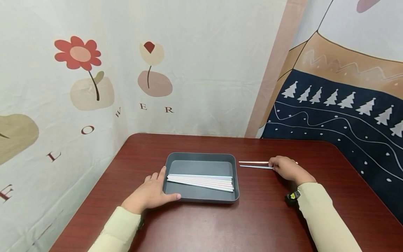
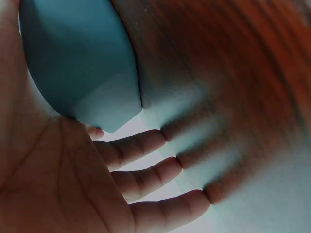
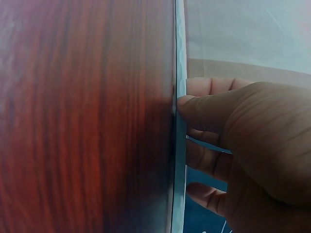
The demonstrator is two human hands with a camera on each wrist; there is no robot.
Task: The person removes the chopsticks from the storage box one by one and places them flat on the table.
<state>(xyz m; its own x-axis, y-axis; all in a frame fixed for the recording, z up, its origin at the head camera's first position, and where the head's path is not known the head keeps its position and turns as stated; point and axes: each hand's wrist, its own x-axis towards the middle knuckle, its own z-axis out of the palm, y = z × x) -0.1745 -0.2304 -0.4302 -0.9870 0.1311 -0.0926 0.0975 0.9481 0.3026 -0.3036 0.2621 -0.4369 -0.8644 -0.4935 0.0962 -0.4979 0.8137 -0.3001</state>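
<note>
On the reddish-brown, wood-grain table, near the middle: one shallow, grey, rectangular tray with rounded corners, bearing a loose bundle of slim, pale, straight sticks, laid lengthwise and fanned slightly at the right ends. Right of the tray, apart from it: one slim cream-coloured stick and one slim pale-blue stick, side by side with a narrow gap. Right hand: thumb and fingers pinch the pale-blue stick; whether the cream-coloured one is also gripped, cannot tell. Left hand: fingers extended along the tray's left wall, thumb at the near rim; nothing clasped.

Risks (judged): (1) if only one stick is pinched, a lift could leave its neighbour behind or roll it aside; (2) hold lies well off the left tips, so these could dip and catch the tray's right wall; (3) a hard left-hand push could slide the tray into them.
</note>
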